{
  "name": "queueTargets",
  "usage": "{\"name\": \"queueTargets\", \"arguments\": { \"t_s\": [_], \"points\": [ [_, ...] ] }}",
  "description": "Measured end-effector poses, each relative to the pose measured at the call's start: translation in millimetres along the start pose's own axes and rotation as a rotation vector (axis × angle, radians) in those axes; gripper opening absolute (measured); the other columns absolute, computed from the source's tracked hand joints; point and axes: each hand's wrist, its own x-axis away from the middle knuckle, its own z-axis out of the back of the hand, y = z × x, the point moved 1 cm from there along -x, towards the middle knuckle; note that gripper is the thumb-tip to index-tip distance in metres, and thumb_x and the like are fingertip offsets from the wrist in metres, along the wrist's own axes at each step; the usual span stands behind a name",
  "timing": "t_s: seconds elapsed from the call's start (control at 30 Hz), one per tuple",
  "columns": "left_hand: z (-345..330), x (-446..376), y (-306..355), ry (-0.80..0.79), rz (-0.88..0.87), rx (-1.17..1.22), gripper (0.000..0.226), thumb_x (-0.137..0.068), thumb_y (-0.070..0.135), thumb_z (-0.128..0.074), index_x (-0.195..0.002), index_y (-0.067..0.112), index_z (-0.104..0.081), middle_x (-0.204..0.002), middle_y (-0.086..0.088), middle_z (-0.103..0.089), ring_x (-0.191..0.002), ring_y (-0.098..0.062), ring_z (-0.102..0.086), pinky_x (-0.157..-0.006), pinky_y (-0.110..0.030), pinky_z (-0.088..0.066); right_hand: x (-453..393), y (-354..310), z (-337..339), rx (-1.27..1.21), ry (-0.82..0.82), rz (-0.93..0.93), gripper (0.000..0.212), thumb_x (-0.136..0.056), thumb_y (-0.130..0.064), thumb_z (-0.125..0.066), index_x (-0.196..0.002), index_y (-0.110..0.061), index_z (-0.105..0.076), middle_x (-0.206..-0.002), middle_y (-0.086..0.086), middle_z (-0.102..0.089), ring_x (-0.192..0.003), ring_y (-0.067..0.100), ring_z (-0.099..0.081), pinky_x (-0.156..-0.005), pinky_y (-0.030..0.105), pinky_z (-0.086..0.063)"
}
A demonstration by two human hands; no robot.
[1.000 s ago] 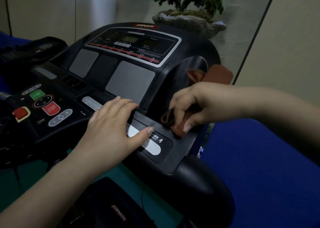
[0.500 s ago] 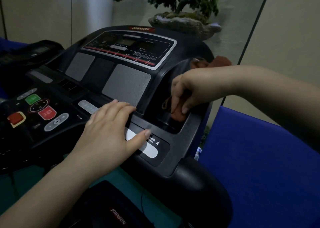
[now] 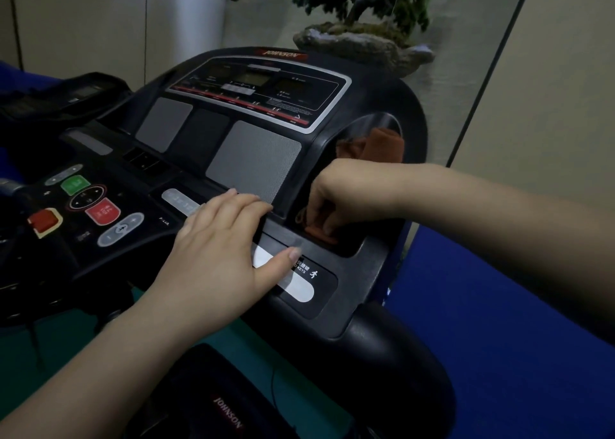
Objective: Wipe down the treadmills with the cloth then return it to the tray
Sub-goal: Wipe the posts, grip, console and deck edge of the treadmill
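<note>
The rust-brown cloth is pinched under the right hand inside the black treadmill console recess; the left hand, spread flat beside, steadies; corners should be followed slowly

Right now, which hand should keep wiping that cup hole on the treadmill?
Probably the right hand: it already pinches the brown cloth inside the cup holder. The left hand lies flat on the console's key strip, holding nothing.
</note>
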Motion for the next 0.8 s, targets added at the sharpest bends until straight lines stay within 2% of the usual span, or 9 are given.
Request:
{"name": "queueTargets", "arguments": {
  "t_s": [0.07,0.1,0.23,0.3,0.43,0.53,0.6,0.7,0.8],
  "points": [
    [0.8,0.6,-0.5,-0.008,0.000,-0.002,0.084,-0.071,0.081,-0.017,-0.138,0.034,-0.038,-0.145,0.018,-0.032,-0.142,-0.006,-0.011,-0.112,-0.032,-0.013,4.1,-2.6,5.2,0.038,-0.145,-0.061,0.029,-0.081,-0.027,-0.072,-0.110,-0.029,-0.069,-0.095,-0.014,-0.064,-0.080,0.006,-0.054,-0.060,0.014,-0.039],
    [1.1,0.8,-0.7,-0.009,-0.001,-0.001,0.084,-0.071,0.081,-0.017,-0.138,0.034,-0.037,-0.145,0.019,-0.031,-0.142,-0.005,-0.011,-0.112,-0.031,-0.012,7.2,-3.3,9.6,0.020,-0.199,-0.071,0.028,-0.082,-0.027,-0.071,-0.110,-0.029,-0.068,-0.091,-0.016,-0.062,-0.076,0.004,-0.053,-0.057,0.010,-0.036],
    [2.1,0.9,-0.4,-0.005,-0.005,0.009,0.084,-0.071,0.081,-0.017,-0.137,0.034,-0.038,-0.144,0.019,-0.032,-0.142,-0.005,-0.011,-0.111,-0.028,-0.010,21.1,-1.4,34.5,-0.224,-0.331,-0.055,0.015,-0.081,-0.027,-0.073,-0.090,-0.036,-0.067,-0.086,-0.020,-0.063,-0.077,-0.001,-0.057,-0.057,0.003,-0.042],
    [1.7,0.4,-0.3,-0.001,-0.004,0.012,0.084,-0.070,0.081,-0.017,-0.137,0.034,-0.039,-0.144,0.020,-0.031,-0.142,-0.004,-0.011,-0.110,-0.027,-0.010,20.1,-2.4,35.7,-0.262,-0.339,-0.032,0.017,-0.080,-0.024,-0.074,-0.081,-0.037,-0.063,-0.086,-0.017,-0.063,-0.077,0.001,-0.057,-0.055,-0.002,-0.039],
    [0.0,0.0,-0.9,0.005,-0.003,0.011,0.083,-0.071,0.081,-0.018,-0.136,0.034,-0.039,-0.144,0.019,-0.032,-0.142,-0.005,-0.012,-0.110,-0.028,-0.011,5.1,-4.6,7.9,-0.064,-0.225,-0.049,0.018,-0.077,-0.012,-0.074,-0.084,-0.025,-0.063,-0.083,-0.011,-0.061,-0.069,0.005,-0.053,-0.048,0.005,-0.038],
    [-0.5,-0.1,-1.3,0.007,0.005,0.011,0.083,-0.071,0.081,-0.018,-0.136,0.034,-0.040,-0.144,0.018,-0.033,-0.142,-0.006,-0.013,-0.112,-0.030,-0.012,-3.1,-1.1,-1.9,-0.028,-0.010,-0.021,0.022,-0.073,-0.008,-0.073,-0.089,-0.022,-0.069,-0.092,-0.006,-0.066,-0.081,0.012,-0.058,-0.055,0.016,-0.039],
    [-0.5,-0.1,-1.0,0.006,0.009,0.014,0.083,-0.070,0.081,-0.018,-0.136,0.034,-0.040,-0.144,0.019,-0.033,-0.142,-0.006,-0.013,-0.111,-0.030,-0.012,-2.4,-0.9,-0.8,-0.027,0.033,-0.009,0.025,-0.072,-0.012,-0.075,-0.095,-0.022,-0.071,-0.093,-0.007,-0.066,-0.083,0.010,-0.058,-0.060,0.015,-0.038],
    [0.4,0.3,0.2,0.005,0.006,0.012,0.083,-0.070,0.081,-0.018,-0.135,0.035,-0.040,-0.143,0.020,-0.033,-0.142,-0.005,-0.013,-0.111,-0.030,-0.013,4.6,-3.8,9.1,-0.046,-0.161,-0.062,0.026,-0.077,-0.020,-0.075,-0.103,-0.025,-0.072,-0.080,-0.016,-0.059,-0.076,0.005,-0.054,-0.054,0.004,-0.038],
    [1.5,0.7,0.1,-0.003,0.003,0.015,0.082,-0.071,0.081,-0.018,-0.135,0.036,-0.040,-0.143,0.021,-0.033,-0.142,-0.004,-0.012,-0.111,-0.031,-0.014,10.2,-1.5,22.1,-0.099,-0.300,-0.082,0.025,-0.082,-0.027,-0.071,-0.108,-0.027,-0.070,-0.085,-0.018,-0.061,-0.069,-0.001,-0.052,-0.053,0.001,-0.038]
  ]
}}
